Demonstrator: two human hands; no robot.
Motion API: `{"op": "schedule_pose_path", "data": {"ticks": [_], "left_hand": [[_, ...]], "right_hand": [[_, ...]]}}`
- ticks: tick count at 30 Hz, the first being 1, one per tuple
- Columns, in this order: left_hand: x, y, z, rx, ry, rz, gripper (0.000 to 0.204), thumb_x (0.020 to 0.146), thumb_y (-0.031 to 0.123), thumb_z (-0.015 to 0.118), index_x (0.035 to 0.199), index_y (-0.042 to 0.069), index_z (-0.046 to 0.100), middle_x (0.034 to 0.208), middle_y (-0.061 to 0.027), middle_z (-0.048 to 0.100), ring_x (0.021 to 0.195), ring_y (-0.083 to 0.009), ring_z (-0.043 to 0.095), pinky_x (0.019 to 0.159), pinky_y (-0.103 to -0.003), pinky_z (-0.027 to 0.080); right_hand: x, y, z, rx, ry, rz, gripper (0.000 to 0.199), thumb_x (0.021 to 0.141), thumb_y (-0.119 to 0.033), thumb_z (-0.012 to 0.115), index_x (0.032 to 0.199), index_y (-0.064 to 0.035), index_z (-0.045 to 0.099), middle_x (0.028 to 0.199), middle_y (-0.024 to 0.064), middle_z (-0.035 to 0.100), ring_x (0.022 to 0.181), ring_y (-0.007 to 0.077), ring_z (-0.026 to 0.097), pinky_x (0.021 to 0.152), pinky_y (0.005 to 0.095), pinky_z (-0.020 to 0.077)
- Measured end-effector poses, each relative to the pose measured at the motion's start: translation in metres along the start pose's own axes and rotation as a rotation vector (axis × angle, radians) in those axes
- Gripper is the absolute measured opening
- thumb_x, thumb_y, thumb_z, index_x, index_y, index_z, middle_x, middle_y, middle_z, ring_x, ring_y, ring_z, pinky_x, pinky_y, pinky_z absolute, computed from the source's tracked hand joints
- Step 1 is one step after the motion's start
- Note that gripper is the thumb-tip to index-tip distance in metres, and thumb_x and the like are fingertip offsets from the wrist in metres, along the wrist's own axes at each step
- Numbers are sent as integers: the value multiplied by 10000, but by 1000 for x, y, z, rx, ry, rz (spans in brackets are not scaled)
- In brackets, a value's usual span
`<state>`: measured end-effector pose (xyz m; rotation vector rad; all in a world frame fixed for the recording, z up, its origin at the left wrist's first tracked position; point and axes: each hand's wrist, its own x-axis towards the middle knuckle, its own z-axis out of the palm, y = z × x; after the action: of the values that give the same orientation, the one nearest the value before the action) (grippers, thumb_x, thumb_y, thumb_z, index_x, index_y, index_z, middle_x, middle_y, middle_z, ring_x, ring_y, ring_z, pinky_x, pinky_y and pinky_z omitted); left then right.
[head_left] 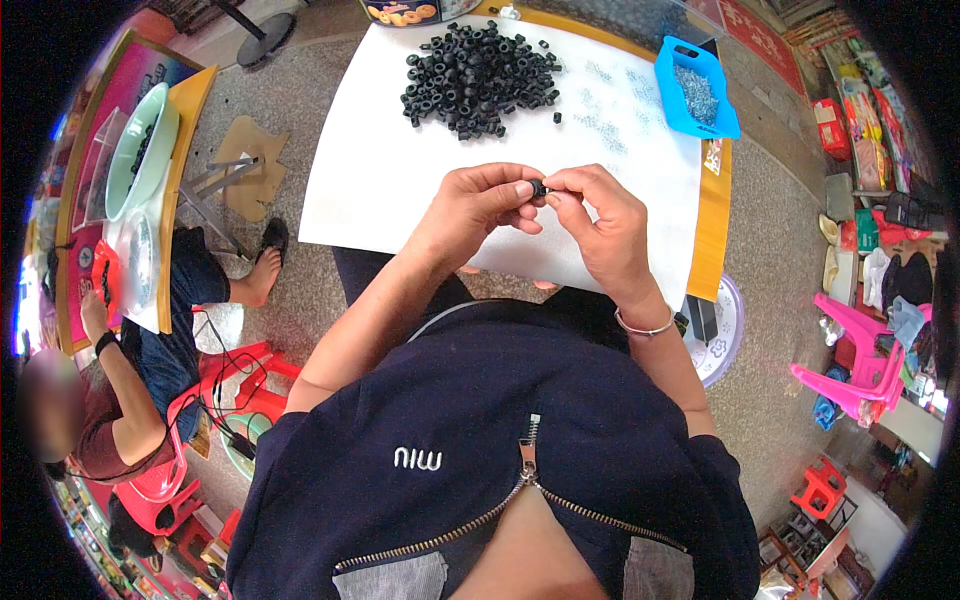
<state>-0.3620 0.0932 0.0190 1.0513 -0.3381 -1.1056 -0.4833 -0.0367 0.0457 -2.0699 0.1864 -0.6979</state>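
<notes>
Over the near half of a white-covered table [370,170], both my hands meet. My left hand [488,200] pinches a small black cylindrical cap [538,187] between thumb and fingers. From the right, my right hand [600,215] has its thumb and forefinger closed at the cap's other end, on a tiny piece too small to make out. Beyond the hands lies a heap of similar black caps [475,80], several showing round holes. One loose black cap [557,118] sits right of the heap.
A blue plastic basket [697,90] of small metallic pieces stands at the far right corner, with more bits scattered beside it. A tin [415,12] is at the back edge. On the left, another person sits at a table with a pale green basin [150,150]. Pink stool [855,355] at right.
</notes>
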Motion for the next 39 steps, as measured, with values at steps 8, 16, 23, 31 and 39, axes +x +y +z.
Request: {"op": "schedule_pose_path", "data": {"ticks": [8,16,23,31,39], "left_hand": [[-4,5,4,55,34,-58,220,904,90,569,1063,-59,596,859,-109,647,707,-155,645,670,-255,554],[-2,0,5,128,42,48,241,913,81,548,1093,-74,587,878,-101,645,757,-156,640,715,-285,557],[-4,-9,-4,152,-24,17,345,893,164,600,1133,-82,576,950,-133,650,847,-191,645,773,-308,536],[4,-13,-23,139,-174,-149,312,886,184,616,1082,-58,603,890,-81,642,718,-134,618,689,-253,527],[2,-13,-14,-194,-167,-187,276,937,187,530,1069,-50,582,788,-34,571,664,-114,540,631,-247,495]], "right_hand": [[2,-1,-2,27,-62,41,106,803,27,601,898,-4,636,805,59,610,748,125,587,643,231,469],[6,7,6,-294,-18,-325,172,737,67,631,892,-4,607,814,98,587,705,225,564,600,308,462],[0,17,15,-196,-82,-253,149,748,29,610,874,-20,549,802,112,540,753,282,529,659,366,455],[-5,16,12,-77,-173,-130,139,771,0,607,900,-34,569,800,111,536,763,273,531,665,360,445],[-3,19,8,83,-129,106,145,844,-134,610,942,-32,580,847,49,515,781,153,536,704,296,459]]}}
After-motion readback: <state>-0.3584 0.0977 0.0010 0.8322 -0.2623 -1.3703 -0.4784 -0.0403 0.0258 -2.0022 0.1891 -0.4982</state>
